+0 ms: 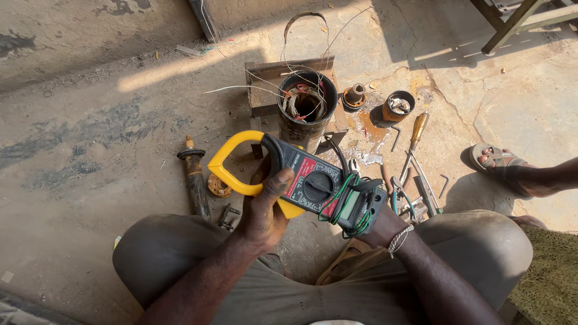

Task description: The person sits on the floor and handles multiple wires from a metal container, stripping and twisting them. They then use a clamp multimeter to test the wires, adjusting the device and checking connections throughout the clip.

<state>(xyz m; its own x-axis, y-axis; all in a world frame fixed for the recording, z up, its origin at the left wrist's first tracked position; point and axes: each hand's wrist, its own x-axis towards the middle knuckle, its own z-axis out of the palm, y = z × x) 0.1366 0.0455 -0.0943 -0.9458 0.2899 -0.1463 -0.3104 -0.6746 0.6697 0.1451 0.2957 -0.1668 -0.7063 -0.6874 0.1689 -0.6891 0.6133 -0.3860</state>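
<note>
A yellow and black clamp meter [307, 183] is held over my knees, its yellow jaw pointing left. My left hand [265, 207] grips its middle, thumb near the dial. My right hand [385, 225] supports the display end from underneath and is mostly hidden by the meter. Green test leads [355, 207] are wrapped around that end. Beyond it on the ground stands a dark motor stator housing [307, 108] with copper windings and loose wires sticking out.
A rusty rotor shaft [194, 177] lies at left. A screwdriver [416, 135], pliers and other tools [415, 192] lie at right, near a small tin [397, 106]. Another person's sandalled foot [512, 171] rests at far right. Metal frame legs [512, 24] stand top right.
</note>
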